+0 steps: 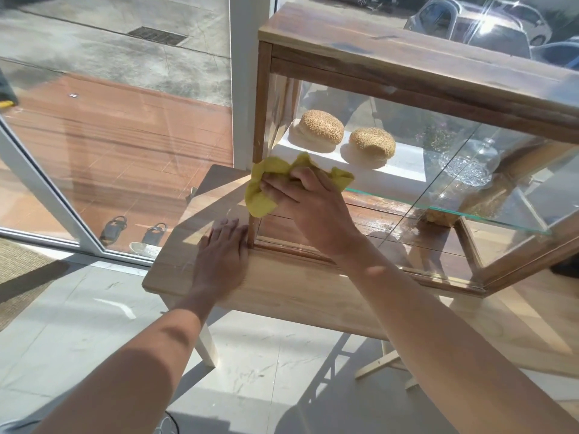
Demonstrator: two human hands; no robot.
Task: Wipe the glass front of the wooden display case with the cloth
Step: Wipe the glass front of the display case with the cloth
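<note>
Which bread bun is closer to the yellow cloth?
The right-hand bun, nearer the front glass, sits closer to the cloth than the left one.

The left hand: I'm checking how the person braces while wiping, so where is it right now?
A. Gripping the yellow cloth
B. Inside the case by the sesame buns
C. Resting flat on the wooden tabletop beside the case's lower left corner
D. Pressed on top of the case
C: the left hand lies palm-down on the wooden tabletop by the corner post of the wooden display case, while the right hand holds the crumpled yellow cloth against the glass.
</note>
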